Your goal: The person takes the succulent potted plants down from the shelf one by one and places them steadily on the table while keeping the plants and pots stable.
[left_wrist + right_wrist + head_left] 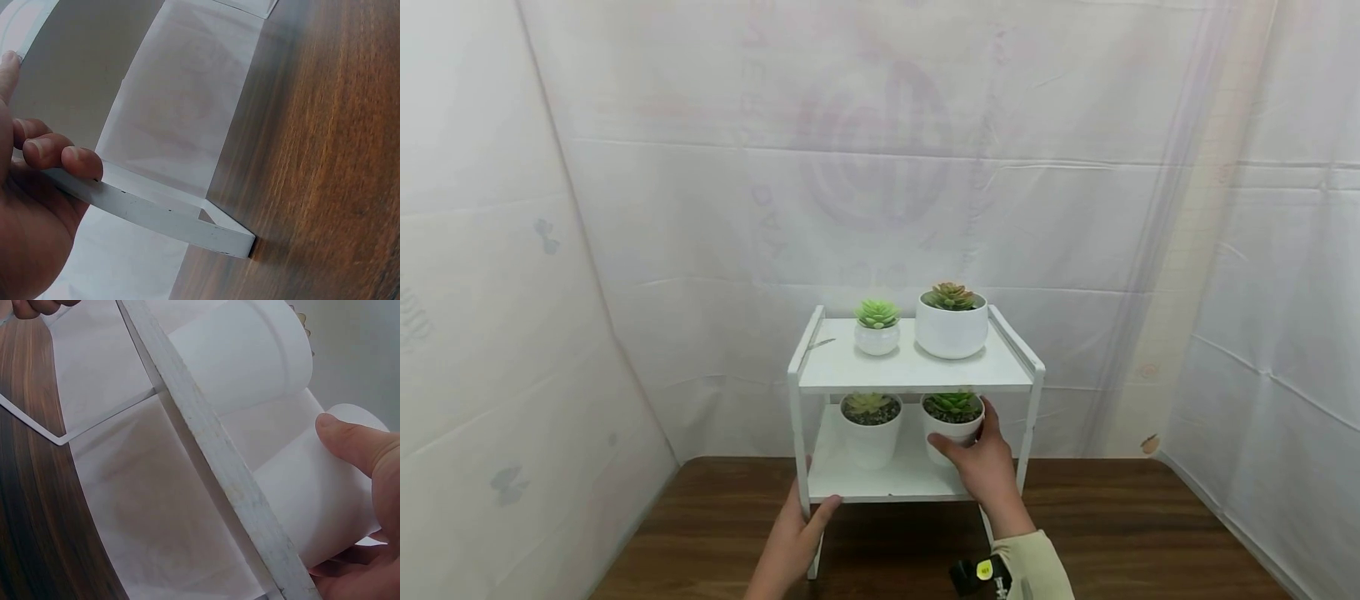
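Note:
A white two-tier shelf (835, 373) stands on the table and holds potted succulents. My right hand (987, 467) grips the white pot (942, 448) at the right of the lower tier, thumb on its front and fingers round its right side. This pot has a dark green succulent (955, 403). My left hand (790, 533) holds the shelf's left front leg by the lower tier, the thumb at the tier's corner; in the left wrist view its fingers (81, 162) curl over the white leg (181, 222). Left of the gripped pot sits another white pot (871, 446) with a pale succulent.
On the upper tier are a small round white pot (877, 340) with a bright green succulent and a larger white pot (951, 333) with a reddish-green one. Side rails edge this tier. Brown wooden table (1112, 533) lies below; whitish sheets (700, 208) hang around it.

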A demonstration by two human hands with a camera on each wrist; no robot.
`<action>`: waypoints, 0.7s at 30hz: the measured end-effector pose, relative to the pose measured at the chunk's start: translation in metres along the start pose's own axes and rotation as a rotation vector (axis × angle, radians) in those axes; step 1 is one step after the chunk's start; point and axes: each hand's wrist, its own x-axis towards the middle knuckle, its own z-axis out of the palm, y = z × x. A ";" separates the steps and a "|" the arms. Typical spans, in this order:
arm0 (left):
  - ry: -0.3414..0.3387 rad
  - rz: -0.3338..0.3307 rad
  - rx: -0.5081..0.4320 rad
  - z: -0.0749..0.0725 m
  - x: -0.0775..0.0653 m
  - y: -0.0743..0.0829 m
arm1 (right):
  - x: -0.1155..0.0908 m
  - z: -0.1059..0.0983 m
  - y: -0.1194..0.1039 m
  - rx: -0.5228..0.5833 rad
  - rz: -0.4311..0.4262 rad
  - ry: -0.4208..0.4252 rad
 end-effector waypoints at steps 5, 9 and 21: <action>-0.003 -0.007 0.033 0.000 -0.001 0.001 | -0.002 -0.002 -0.001 -0.017 -0.001 -0.001; 0.001 -0.007 0.066 -0.001 0.000 0.002 | -0.003 -0.003 -0.001 -0.023 0.007 -0.007; 0.020 0.008 0.058 -0.001 0.000 0.000 | -0.013 -0.005 -0.003 -0.005 0.020 -0.030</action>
